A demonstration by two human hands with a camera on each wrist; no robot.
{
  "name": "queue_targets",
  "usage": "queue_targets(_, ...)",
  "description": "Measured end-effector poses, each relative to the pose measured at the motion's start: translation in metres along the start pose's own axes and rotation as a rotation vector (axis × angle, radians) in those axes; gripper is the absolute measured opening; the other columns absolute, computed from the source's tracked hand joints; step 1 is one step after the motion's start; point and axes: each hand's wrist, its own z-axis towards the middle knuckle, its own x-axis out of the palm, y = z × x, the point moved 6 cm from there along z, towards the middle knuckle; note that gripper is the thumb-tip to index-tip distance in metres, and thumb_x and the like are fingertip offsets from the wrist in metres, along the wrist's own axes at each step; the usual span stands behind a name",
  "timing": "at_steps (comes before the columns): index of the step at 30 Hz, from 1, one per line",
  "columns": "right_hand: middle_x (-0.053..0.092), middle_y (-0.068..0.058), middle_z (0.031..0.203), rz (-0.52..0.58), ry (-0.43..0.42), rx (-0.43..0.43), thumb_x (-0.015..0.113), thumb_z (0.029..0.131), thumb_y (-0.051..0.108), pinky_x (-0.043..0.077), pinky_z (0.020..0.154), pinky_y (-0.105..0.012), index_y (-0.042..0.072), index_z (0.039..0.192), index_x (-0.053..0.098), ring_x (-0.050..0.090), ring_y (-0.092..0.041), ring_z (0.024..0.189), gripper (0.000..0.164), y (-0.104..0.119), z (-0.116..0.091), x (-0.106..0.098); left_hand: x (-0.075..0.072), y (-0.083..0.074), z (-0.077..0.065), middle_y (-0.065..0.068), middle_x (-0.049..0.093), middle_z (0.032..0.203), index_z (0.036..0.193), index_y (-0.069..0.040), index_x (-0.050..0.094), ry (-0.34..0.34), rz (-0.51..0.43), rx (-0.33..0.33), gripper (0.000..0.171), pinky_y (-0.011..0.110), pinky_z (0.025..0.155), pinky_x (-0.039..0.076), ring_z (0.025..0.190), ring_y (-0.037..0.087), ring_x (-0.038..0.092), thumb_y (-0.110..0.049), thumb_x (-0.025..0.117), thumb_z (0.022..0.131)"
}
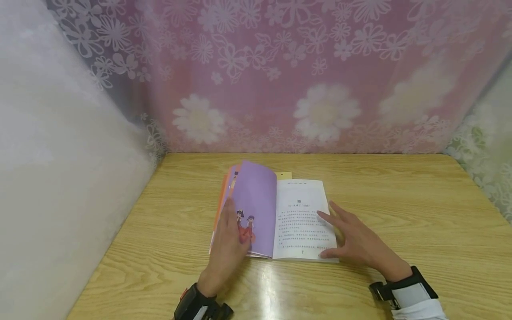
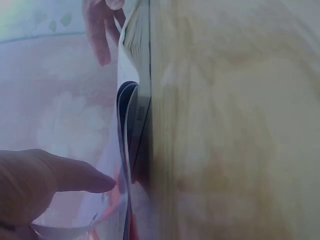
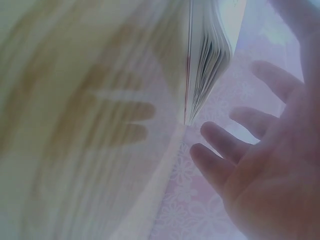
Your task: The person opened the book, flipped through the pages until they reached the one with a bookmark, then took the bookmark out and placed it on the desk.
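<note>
- Head view: the book [image 1: 275,222] lies spread on the desk [image 1: 404,186] between both hands.
- The left hand [image 1: 227,244] rests along the purple page [image 1: 258,191], fingers straight and gripping nothing; probably this weight keeps the raised leaves from springing back.
- The right hand [image 1: 360,240] stands at the outer edge of the white page [image 1: 302,191], fingers apart, slightly bent and clasping nothing, seemingly there to steady that side.
- The desk is pale, grained and glossy enough to throw a glare; pink floral cloth [image 1: 248,102] hangs behind it, whitish cloth [image 1: 72,146] at the left.
- Left wrist view: the thumb [image 2: 82,175] points at the purple leaf, which bows up near the spine, so it likely needs holding down.
- Right wrist view: the fingers spread loosely beside the book's corner, their reflection [image 3: 125,120] showing on the desk.
</note>
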Motion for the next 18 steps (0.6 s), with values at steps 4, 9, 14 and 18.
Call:
queue_targets(4, 0.018, -0.022, 0.154, 0.022, 0.027, -0.011, 0.068, 0.064, 0.072, 0.031, 0.099, -0.061, 0.015, 0.146, 0.042, 0.026, -0.045, 0.134, 0.103, 0.000, -0.001, 0.002, 0.002, 0.001, 0.001, 0.033, 0.041, 0.134, 0.144, 0.008, 0.031, 0.007, 0.081, 0.032, 0.088, 0.061, 0.094, 0.037, 0.120, 0.047, 0.043, -0.009, 0.078, 0.072)
queue_targets(9, 0.017, -0.022, 0.154, 0.031, 0.037, -0.017, 0.070, 0.064, 0.069, 0.031, 0.099, -0.061, 0.014, 0.147, 0.040, 0.025, -0.045, 0.135, 0.105, -0.001, -0.002, 0.003, 0.011, -0.003, 0.002, 0.033, 0.038, 0.139, 0.143, 0.006, 0.034, 0.122, 0.095, 0.097, 0.077, 0.067, 0.099, 0.026, 0.131, 0.050, 0.031, -0.001, 0.070, 0.075)
queue_targets(14, 0.018, -0.023, 0.154, 0.019, 0.046, -0.018, 0.073, 0.063, 0.066, 0.030, 0.101, -0.059, 0.010, 0.147, 0.038, 0.025, -0.043, 0.136, 0.107, -0.004, -0.002, 0.004, 0.023, -0.009, -0.001, 0.024, 0.027, 0.150, 0.149, 0.002, 0.025, 0.330, -0.071, 0.143, 0.079, 0.049, 0.108, 0.026, 0.139, 0.036, 0.024, 0.015, 0.057, 0.078)
queue_targets(18, 0.017, -0.023, 0.154, 0.013, 0.072, -0.033, 0.076, 0.064, 0.062, 0.028, 0.104, -0.056, 0.008, 0.147, 0.038, 0.023, -0.041, 0.137, 0.106, -0.005, -0.001, 0.006, 0.028, -0.012, -0.006, 0.018, 0.026, 0.152, 0.151, -0.005, 0.025, 0.482, -0.083, 0.142, 0.078, 0.046, 0.109, 0.025, 0.139, 0.031, 0.025, 0.016, 0.051, 0.080)
